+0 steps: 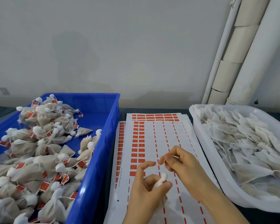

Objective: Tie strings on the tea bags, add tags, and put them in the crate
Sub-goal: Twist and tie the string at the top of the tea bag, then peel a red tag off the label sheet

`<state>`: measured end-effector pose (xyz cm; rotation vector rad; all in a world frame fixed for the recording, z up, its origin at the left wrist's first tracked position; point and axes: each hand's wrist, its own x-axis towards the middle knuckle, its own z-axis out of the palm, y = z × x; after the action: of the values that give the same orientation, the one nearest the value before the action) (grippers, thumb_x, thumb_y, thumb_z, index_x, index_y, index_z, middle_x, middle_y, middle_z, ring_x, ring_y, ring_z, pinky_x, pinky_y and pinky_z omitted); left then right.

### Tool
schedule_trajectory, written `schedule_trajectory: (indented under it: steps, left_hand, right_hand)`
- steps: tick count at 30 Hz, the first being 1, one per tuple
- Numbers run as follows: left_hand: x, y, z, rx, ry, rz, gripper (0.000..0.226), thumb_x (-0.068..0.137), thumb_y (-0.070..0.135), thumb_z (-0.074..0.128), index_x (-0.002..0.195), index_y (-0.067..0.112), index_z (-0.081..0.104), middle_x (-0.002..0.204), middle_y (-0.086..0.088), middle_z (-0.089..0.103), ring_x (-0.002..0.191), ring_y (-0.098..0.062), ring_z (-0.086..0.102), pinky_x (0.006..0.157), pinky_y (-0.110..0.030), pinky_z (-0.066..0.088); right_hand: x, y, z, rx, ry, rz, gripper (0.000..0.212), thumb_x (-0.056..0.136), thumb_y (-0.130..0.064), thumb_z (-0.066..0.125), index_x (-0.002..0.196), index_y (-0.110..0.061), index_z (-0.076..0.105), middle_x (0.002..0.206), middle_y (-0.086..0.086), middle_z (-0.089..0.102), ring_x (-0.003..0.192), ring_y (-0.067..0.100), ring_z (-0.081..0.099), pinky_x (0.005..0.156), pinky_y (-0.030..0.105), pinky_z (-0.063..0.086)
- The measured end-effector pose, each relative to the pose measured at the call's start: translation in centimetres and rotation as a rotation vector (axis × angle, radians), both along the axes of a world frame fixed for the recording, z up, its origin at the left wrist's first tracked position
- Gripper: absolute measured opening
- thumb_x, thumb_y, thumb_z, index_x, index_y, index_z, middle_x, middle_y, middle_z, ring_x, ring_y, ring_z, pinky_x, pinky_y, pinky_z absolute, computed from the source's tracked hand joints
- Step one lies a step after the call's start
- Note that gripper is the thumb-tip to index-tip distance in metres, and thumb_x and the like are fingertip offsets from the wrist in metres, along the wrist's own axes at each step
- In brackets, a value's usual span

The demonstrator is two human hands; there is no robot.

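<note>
Left hand (148, 189), low centre, above the sheets. Thumb and lower fingers are curled round the gathered neck of one tea bag (163, 176); a white tuft of mesh sticks up above the thumb. The index finger is lifted and hooked, touching nothing I can make out. The bag's body hangs below the fist, mostly hidden by the hand.

Right hand (183, 165), just beside and slightly above the left. Thumb and index tip are pressed together on a thin white string (164, 162) that runs down toward the tuft. The other fingers are curled in loosely. A short pale end shows near the knuckles; I cannot tell whether it is the same strand.

Blue crate (100, 159) on the left, near the hands but apart from them. It is heaped with tied bags (31, 151), each with a knotted white top; many carry a small red tag on a string. The far right corner of its floor is bare.

Tag sheets (168, 136) lie overlapped in the centre under both hands. Red tags fill the left columns and the top rows; only narrow red dashes show in the other columns.

White tub (204, 143) on the right, holding flat untied bags (249, 143) with loose strings.

Pale pipes (252, 62) lean against the grey wall behind the tub.
</note>
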<state>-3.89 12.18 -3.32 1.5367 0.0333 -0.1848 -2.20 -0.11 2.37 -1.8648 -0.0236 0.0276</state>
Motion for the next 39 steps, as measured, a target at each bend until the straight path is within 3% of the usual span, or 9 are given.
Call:
schedule_trajectory:
  steps: [5, 11, 18, 21, 26, 29, 31, 35, 39]
  left_hand:
    - [-0.3, -0.4, -0.6, 0.042, -0.242, 0.210, 0.013, 0.076, 0.022, 0.074, 0.087, 0.027, 0.068, 0.084, 0.008, 0.071, 0.084, -0.015, 0.068, 0.069, -0.023, 0.058]
    - [-0.6, -0.2, 0.3, -0.082, -0.271, 0.379, 0.015, 0.089, 0.016, 0.054, 0.092, 0.023, 0.067, 0.080, 0.008, 0.071, 0.084, -0.004, 0.065, 0.063, -0.005, 0.048]
    - [-2.2, 0.6, -0.5, -0.152, -0.123, 0.313, 0.019, 0.093, 0.002, 0.044, 0.083, 0.003, 0.061, 0.061, -0.004, 0.061, 0.059, -0.010, 0.061, 0.054, -0.013, 0.050]
    - [-2.4, 1.4, -1.1, -0.180, -0.080, 0.274, 0.020, 0.093, 0.001, 0.044, 0.081, 0.002, 0.061, 0.058, -0.003, 0.058, 0.058, -0.013, 0.058, 0.054, -0.015, 0.051]
    - [-2.3, 2.7, -0.9, -0.153, -0.002, 0.192, 0.007, 0.088, 0.005, 0.058, 0.089, 0.009, 0.063, 0.065, -0.002, 0.068, 0.066, -0.015, 0.066, 0.054, -0.011, 0.050]
    - [-2.3, 3.7, -0.7, -0.174, 0.050, 0.245, 0.017, 0.081, 0.004, 0.066, 0.095, 0.012, 0.060, 0.067, -0.007, 0.070, 0.063, -0.017, 0.068, 0.057, -0.019, 0.050]
    - [-2.2, 4.6, -0.7, -0.163, 0.062, 0.321, 0.023, 0.082, 0.004, 0.065, 0.096, 0.018, 0.052, 0.068, -0.007, 0.071, 0.061, -0.018, 0.068, 0.060, -0.021, 0.048]
    - [-1.7, 5.9, -1.5, -0.083, 0.054, 0.344, 0.012, 0.088, 0.009, 0.058, 0.093, 0.017, 0.052, 0.073, 0.003, 0.072, 0.065, -0.013, 0.069, 0.065, -0.023, 0.046]
    - [-1.2, 6.8, -2.1, -0.036, 0.046, 0.335, 0.006, 0.092, 0.016, 0.051, 0.093, 0.021, 0.055, 0.078, 0.005, 0.072, 0.069, -0.013, 0.069, 0.067, -0.023, 0.049]
  right_hand:
    - [-0.3, 0.5, -0.6, 0.294, 0.070, -0.044, 0.018, 0.095, -0.012, 0.047, 0.088, -0.004, 0.062, 0.062, -0.006, 0.065, 0.055, 0.007, 0.055, 0.072, 0.024, 0.052]
    - [-0.4, 2.2, -1.9, 0.627, 0.207, -0.188, 0.016, 0.094, -0.010, 0.047, 0.087, 0.000, 0.058, 0.067, 0.006, 0.067, 0.052, 0.011, 0.056, 0.057, 0.022, 0.052]
    - [-1.2, 3.7, -3.6, 0.629, 0.171, -0.303, 0.019, 0.096, -0.006, 0.042, 0.079, -0.003, 0.050, 0.055, 0.002, 0.058, 0.046, 0.010, 0.047, 0.047, 0.018, 0.045]
    - [-1.5, 3.9, -4.4, 0.565, 0.171, -0.303, 0.018, 0.095, -0.007, 0.044, 0.080, -0.002, 0.051, 0.056, 0.003, 0.059, 0.048, 0.012, 0.048, 0.055, 0.023, 0.048]
    - [-1.0, 3.3, -4.6, 0.373, 0.130, -0.208, 0.013, 0.091, -0.015, 0.051, 0.085, -0.008, 0.060, 0.071, 0.000, 0.070, 0.060, 0.015, 0.065, 0.059, 0.018, 0.052]
    - [-0.3, 3.3, -5.4, 0.167, 0.143, -0.161, 0.020, 0.082, -0.041, 0.055, 0.093, -0.025, 0.061, 0.081, -0.016, 0.071, 0.073, 0.005, 0.068, 0.059, 0.010, 0.050]
    - [0.2, 3.7, -6.8, -0.023, 0.136, -0.166, 0.031, 0.076, -0.053, 0.054, 0.102, -0.035, 0.055, 0.106, -0.019, 0.067, 0.087, 0.000, 0.065, 0.073, 0.011, 0.051]
    - [0.8, 4.8, -10.0, -0.595, 0.195, -0.085, 0.080, 0.076, -0.070, 0.042, 0.143, -0.042, 0.010, 0.155, -0.014, 0.011, 0.142, 0.014, 0.017, 0.114, 0.039, 0.015]
    - [1.1, 4.8, -11.9, -0.854, 0.135, 0.001, 0.095, 0.061, -0.084, 0.013, 0.141, -0.042, -0.019, 0.153, -0.016, -0.019, 0.142, 0.012, -0.014, 0.107, 0.035, -0.014]
